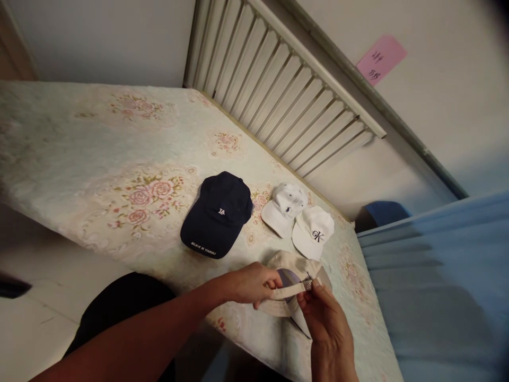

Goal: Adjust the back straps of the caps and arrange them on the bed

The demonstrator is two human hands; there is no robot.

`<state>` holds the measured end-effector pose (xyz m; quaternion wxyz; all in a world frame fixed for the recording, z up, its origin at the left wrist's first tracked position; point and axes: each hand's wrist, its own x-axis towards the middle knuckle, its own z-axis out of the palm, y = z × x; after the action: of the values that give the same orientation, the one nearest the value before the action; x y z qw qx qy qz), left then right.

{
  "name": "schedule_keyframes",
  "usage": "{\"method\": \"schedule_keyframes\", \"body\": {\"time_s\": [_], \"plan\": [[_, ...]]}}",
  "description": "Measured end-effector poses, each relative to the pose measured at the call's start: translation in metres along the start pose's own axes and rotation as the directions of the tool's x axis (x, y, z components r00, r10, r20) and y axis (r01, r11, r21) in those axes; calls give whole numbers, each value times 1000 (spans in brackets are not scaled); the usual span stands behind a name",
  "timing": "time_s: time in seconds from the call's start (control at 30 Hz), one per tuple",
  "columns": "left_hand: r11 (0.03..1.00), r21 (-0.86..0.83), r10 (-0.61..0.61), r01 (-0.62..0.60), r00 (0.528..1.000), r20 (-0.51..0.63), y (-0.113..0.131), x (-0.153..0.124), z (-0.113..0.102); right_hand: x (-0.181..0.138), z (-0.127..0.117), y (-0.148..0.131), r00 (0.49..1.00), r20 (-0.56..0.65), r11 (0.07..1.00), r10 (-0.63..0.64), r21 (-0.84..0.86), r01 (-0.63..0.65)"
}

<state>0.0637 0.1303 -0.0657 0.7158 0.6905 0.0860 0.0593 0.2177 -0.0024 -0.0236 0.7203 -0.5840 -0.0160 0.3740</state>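
A beige cap (292, 260) is between my two hands, its back opening and adjustment strap turned toward me. My left hand (254, 285) pinches the strap on its left side. The fingers of my right hand (326, 315) close on the strap's right end, by a small metal buckle (307, 285). Part of the cap's brim and crown is hidden behind my hands. Just beyond it lie a white cap with dark letters (314, 231) and a white cap with a small dark emblem (284, 207). A navy cap (218, 212) with white lettering rests to the left.
The caps are on a table with a floral cloth (91, 138). A white radiator (274, 79) runs along the wall behind it. A blue curtain (437, 276) hangs at the right, and a pink note (382, 59) is stuck on the wall.
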Motion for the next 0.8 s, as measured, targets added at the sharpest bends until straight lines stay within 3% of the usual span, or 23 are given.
{"method": "schedule_keyframes", "body": {"time_s": [0.1, 0.4, 0.53, 0.8], "plan": [[997, 78, -19, 16, 999, 37, 0, -2, 0, -1, 0, 1, 1000, 4, 1000, 1, 7, -1], [969, 243, 51, -41, 998, -33, 3, -3, 0, -2, 0, 3, 999, 11, 999, -33, -43, 34], [978, 203, 70, -54, 995, -73, 3, -3, 2, -4, 2, 4, 1000, 24, 1000, -11, -27, 11], [990, 99, 126, -103, 954, -271, 3, 4, 7, -8, 7, 7, 998, 55, 998, -11, -56, 15]]}}
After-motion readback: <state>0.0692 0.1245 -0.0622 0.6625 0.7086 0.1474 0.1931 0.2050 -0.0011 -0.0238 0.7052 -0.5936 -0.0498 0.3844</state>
